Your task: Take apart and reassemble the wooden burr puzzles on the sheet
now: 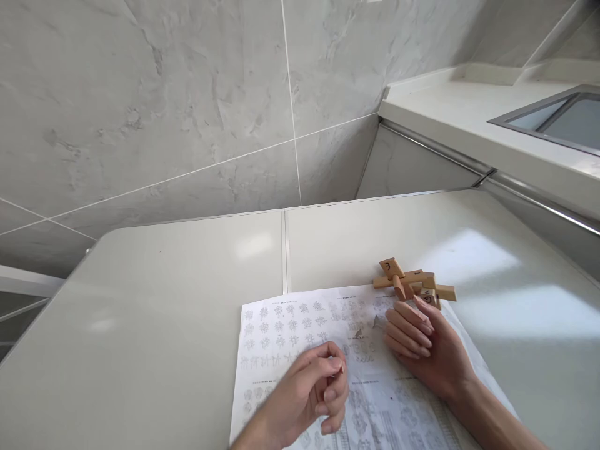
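Head view: the left hand (307, 397) is held over the printed sheet (281, 319), fingers loosely curled, thumb tip brought to the index finger; whether anything is pinched cannot be told. To its right, the right hand (426, 344) is rested with fingers folded in and thumb lifted alongside; no grip on a thing is shown, but the inside of the curl is partly hidden. Just beyond the right thumb, the wooden pieces (415, 277) are bunched crosswise at the sheet's far edge, dark marks on some faces; contact with the thumb cannot be made out. The pieces are seemingly propped by one another, hence the tilts, and seemingly kept there for easy reach. The sheet is spread beneath both hands, probably so its figures can be viewed, though partly covered. The table (140, 312) is extended left of the left hand.
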Available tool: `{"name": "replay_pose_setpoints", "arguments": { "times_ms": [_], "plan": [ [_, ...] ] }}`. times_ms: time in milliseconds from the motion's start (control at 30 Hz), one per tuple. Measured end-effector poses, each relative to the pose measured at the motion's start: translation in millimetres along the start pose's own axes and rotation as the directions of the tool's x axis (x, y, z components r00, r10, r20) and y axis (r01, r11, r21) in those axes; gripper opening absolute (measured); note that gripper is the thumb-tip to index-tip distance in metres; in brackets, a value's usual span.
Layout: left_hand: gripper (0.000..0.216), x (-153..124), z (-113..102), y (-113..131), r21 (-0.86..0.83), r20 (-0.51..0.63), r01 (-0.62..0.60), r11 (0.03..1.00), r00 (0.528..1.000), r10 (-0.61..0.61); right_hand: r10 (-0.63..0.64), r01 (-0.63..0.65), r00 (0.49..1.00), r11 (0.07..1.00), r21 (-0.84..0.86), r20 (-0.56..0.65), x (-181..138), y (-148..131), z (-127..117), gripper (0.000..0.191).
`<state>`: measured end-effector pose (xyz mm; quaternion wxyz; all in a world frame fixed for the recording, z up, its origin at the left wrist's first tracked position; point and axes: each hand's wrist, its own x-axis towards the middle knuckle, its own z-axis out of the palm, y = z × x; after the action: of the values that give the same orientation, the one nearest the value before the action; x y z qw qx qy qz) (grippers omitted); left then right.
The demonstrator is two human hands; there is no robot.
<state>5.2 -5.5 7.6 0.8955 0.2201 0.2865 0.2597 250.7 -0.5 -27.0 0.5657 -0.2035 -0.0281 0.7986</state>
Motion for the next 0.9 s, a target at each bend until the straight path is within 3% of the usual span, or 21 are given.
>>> {"name": "replay_pose_setpoints", "arguments": {
  "times_ms": [100,233,500,900],
  "plan": [
    [0.023,0,0,0,-0.003,-0.001,0.004,1.000,1.000,-0.004,0.007,-0.008,1.000,0.997,0.071,0.012,-3,-2,-4,0.065],
    [0.024,0,0,0,0.001,-0.005,0.007,1.000,1.000,-0.007,-0.015,0.019,1.000,0.989,0.150,-0.027,-4,-5,-8,0.070],
    [0.024,-2,0,0,0.021,-0.008,0.002,1.000,1.000,-0.002,-0.047,0.074,0.993,0.962,0.262,-0.109,-3,-10,-12,0.057],
    [0.024,-1,-1,-2,0.039,-0.017,0.005,0.999,1.000,-0.004,-0.091,0.126,0.984,0.963,0.239,-0.153,-4,-16,-6,0.042]
  ]
}}
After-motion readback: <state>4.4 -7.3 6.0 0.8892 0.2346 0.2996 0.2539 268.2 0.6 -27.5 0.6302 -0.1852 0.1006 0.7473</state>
